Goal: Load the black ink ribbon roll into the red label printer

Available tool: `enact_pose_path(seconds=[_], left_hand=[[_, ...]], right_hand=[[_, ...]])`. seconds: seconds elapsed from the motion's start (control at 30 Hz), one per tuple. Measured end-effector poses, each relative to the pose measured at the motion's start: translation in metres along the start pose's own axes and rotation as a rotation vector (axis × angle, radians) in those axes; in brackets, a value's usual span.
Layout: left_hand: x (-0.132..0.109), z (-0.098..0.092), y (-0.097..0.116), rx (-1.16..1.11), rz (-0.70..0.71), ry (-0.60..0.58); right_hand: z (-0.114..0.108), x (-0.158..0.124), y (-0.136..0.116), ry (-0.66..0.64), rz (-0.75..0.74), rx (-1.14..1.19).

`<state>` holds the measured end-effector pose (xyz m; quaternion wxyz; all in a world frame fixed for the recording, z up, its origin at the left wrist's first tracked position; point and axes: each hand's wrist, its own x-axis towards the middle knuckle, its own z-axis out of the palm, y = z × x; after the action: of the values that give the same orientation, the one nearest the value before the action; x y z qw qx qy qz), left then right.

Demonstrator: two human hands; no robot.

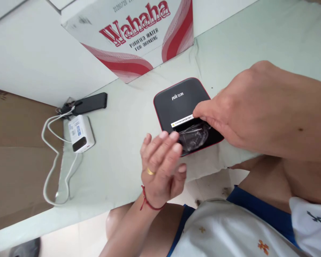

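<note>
A black, square device [163, 107] with rounded corners, a red rim and a white logo lies on the cloth-covered table. Across it runs a white warning sticker [181, 121] with a yellow triangle. Below the sticker, clear plastic film [196, 137] covers a glossy black part. My right hand [238, 103] reaches in from the right, finger and thumb closed together at the sticker's right end. Its fingertips are partly hidden. At the device's lower left corner, my left hand [163, 164] is raised with its fingers apart, holding nothing. It wears a ring and a red string bracelet.
Behind the device stands a Wahaha water carton [139, 43] against the white wall. To the left are a white power bank [81, 134], a black phone-like slab [92, 102] and a looping white cable [45, 171]. A brown cardboard box [21, 160] borders the table's left side.
</note>
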<state>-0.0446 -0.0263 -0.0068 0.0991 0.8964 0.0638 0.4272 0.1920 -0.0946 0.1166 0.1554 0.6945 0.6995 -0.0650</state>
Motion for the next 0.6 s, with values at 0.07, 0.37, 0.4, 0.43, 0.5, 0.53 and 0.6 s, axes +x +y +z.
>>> enact_pose_path(seconds=[0.07,0.37,0.4,0.43,0.5,0.53,0.6], left_hand=[[0.002,-0.002,-0.003,-0.058,-0.149,0.034],[0.022,-0.010,-0.015,-0.188,-0.489,-0.001],[0.023,-0.012,-0.016,-0.194,-0.489,-0.005],[0.024,-0.013,-0.017,-0.198,-0.488,-0.012],[0.026,-0.015,-0.018,-0.198,-0.485,-0.023],[0.026,-0.015,-0.018,-0.197,-0.485,-0.025],[0.026,-0.014,-0.019,-0.202,-0.487,-0.023]], right_hand=[[-0.009,0.004,-0.003,-0.024,0.013,-0.127],[-0.001,0.002,-0.001,0.070,-0.138,-0.191],[0.002,0.000,0.000,0.085,-0.137,-0.190],[0.006,-0.003,0.000,0.104,-0.131,-0.186],[0.013,-0.005,0.002,0.150,-0.100,-0.154],[0.016,-0.005,0.003,0.189,-0.090,-0.126],[0.020,-0.004,0.005,0.280,-0.054,-0.060]])
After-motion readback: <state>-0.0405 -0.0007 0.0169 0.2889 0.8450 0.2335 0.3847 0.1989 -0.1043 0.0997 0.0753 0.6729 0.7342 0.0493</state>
